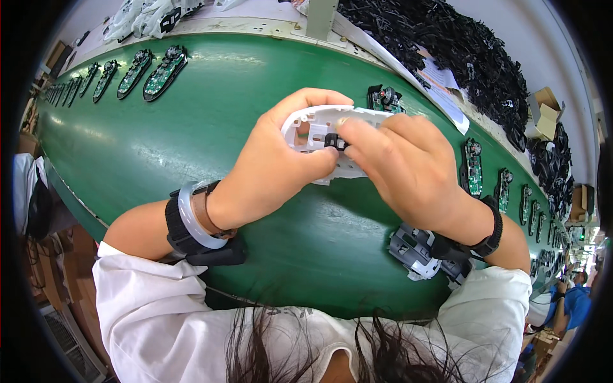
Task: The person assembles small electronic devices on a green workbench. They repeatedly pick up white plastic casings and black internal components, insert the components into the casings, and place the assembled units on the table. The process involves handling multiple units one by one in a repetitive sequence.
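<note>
A white plastic mouse shell (311, 120), hollow side up, is held above the green belt. My left hand (271, 153) is closed round its left end, fingers along the far rim and thumb reaching inside. In the shell lies a small black plastic part (334, 142), pressed by my left thumb. My right hand (405, 159) is over the shell's right half, its fingers bent down at the black part; the fingertips are slightly blurred. Whether the right fingers pinch the black part or only push on it is hard to see. The shell's right end is mostly hidden behind that hand.
Green circuit boards in black bases stand in rows on the belt (211, 127), one base (385, 99) just beyond the shell. Grey plastic housings (415, 252) lie by my right forearm. A heap of black parts (447, 51) covers the far shelf. Another person (575, 303) is at far right.
</note>
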Available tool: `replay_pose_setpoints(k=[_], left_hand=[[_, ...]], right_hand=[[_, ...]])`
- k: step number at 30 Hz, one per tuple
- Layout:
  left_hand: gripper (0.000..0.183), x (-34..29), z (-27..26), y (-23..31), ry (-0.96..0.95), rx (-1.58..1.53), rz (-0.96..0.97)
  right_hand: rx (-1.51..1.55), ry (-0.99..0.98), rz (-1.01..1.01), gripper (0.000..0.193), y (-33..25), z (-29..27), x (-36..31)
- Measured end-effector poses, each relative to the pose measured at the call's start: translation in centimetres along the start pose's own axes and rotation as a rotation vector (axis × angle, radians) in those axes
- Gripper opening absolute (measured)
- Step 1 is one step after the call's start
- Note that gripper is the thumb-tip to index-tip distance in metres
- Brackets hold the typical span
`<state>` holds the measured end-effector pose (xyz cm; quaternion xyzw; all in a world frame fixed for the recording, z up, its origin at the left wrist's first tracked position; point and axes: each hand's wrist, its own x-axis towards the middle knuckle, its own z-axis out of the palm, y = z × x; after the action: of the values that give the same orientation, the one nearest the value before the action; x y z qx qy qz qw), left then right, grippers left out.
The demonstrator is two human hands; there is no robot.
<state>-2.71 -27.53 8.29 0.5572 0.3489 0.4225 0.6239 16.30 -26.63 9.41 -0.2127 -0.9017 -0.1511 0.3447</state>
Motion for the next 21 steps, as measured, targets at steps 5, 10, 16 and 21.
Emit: replay_pose_setpoints(k=[5, 10, 16, 21], left_hand=[[0.042, -0.3, -0.1, 0.0, 0.014, 0.001, 0.04], [0.042, -0.5, -1.0, 0.6, 0.001, -0.024, 0.016], [0.037, -0.8, -0.9, 0.5, -0.041, 0.075, 0.033], [0.031, -0.5, -1.1, 0.5, -0.073, 0.16, -0.005]], right_hand=[[0.122, -0.116, 0.124, 0.045, -0.9, -1.5, 0.3], [0.168, -0.033, 0.05, 0.048, -0.4, -2.5, -0.1], [0.016, -0.118, -0.129, 0.027, -0.9, -0.6, 1.3], [-0.216, -0.179, -0.1, 0.027, -2.9, -0.3, 0.7]])
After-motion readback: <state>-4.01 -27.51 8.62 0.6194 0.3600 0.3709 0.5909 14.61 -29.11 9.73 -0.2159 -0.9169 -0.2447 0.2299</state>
